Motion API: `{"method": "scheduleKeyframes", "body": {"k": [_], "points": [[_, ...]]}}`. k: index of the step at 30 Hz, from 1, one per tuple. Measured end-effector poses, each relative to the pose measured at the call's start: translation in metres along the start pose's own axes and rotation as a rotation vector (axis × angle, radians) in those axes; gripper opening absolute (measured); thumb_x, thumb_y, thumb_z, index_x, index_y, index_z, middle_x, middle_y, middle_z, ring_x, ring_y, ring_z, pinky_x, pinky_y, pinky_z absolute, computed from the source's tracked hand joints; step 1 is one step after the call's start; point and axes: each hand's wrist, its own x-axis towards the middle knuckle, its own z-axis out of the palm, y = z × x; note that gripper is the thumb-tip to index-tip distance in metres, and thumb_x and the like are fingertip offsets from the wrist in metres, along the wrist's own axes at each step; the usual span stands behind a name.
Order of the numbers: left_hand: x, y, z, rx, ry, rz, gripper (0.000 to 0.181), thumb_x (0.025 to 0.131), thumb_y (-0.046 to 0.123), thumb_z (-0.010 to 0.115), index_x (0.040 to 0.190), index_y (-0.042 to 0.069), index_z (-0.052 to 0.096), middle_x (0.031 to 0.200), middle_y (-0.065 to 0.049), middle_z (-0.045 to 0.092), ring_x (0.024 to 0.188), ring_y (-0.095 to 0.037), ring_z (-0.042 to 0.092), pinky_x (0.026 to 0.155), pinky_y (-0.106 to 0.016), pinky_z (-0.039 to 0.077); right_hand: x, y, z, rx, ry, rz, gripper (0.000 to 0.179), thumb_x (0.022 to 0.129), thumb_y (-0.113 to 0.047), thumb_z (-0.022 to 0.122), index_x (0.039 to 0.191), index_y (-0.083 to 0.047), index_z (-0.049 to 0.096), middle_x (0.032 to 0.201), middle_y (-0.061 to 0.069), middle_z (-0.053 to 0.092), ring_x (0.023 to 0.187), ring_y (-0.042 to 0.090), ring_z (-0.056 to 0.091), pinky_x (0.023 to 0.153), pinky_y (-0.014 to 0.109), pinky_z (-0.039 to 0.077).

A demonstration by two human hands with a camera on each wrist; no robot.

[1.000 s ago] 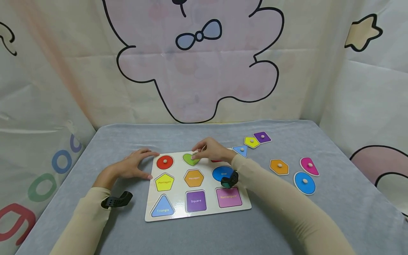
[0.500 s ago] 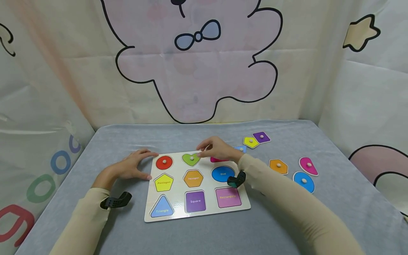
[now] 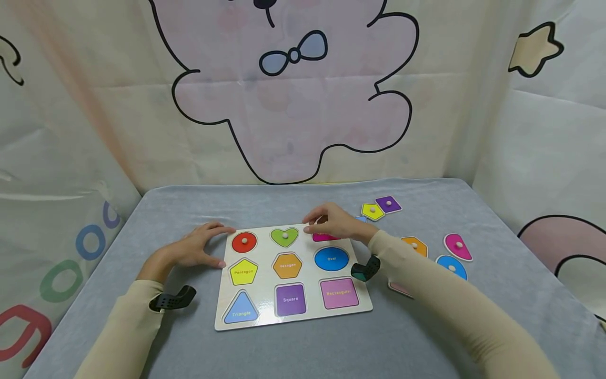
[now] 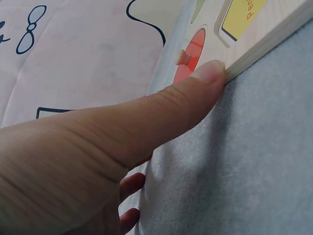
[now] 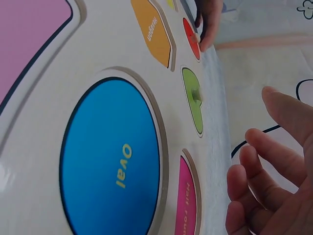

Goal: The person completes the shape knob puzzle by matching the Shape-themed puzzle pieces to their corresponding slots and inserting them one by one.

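A white shape puzzle board (image 3: 267,302) lies on the cloth-covered table. My left hand (image 3: 194,246) is at its left side, thumb on the edge and index fingertip at the far corner. In the left wrist view the thumb (image 4: 195,85) rests against the wooden edge beside the red circle piece (image 4: 195,49). A green heart piece (image 3: 278,238) with a small knob sits in its recess in the far row. My right hand (image 3: 333,220) hovers over the far right corner, fingers loosely bent and holding nothing, partly covering the magenta half-round recess (image 3: 324,237).
Loose knobbed pieces lie right of the board: a yellow pentagon (image 3: 369,213), purple square (image 3: 384,203), orange hexagon (image 3: 418,250), magenta half round (image 3: 454,241) and blue rounded piece (image 3: 447,262). The right sleeve (image 3: 440,295) partly hides a pink piece (image 3: 400,290).
The right hand has let go of the green heart's knob and moved right, away from it. A pink piece now shows below the right forearm. The left hand stays put.
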Motion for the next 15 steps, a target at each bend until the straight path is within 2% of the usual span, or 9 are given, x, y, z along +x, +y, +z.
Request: {"method": "scheduleKeyframes", "body": {"k": [6,15], "points": [[0.001,-0.001,0.001,-0.002,-0.009,-0.004,0.085,0.077,0.043,0.086,0.15,0.022,0.047,0.161,-0.026,0.026,0.145,-0.054,0.023,0.11,-0.08,0.024,-0.011,0.004,-0.006,0.002,0.009,0.013,0.034,0.095,-0.02,0.071,0.123,-0.001,0.07,0.108,0.013,0.07,0.093,0.02,0.059,0.077,0.023,0.052],[0.001,0.0,0.0,-0.008,-0.015,-0.004,0.086,0.077,0.043,0.086,0.15,0.022,0.047,0.161,-0.027,0.026,0.144,-0.054,0.023,0.11,-0.08,0.024,-0.027,0.015,-0.017,-0.012,0.044,0.044,0.037,0.096,-0.024,0.069,0.126,-0.002,0.069,0.122,0.016,0.07,0.102,0.022,0.061,0.084,0.024,0.051]]}}
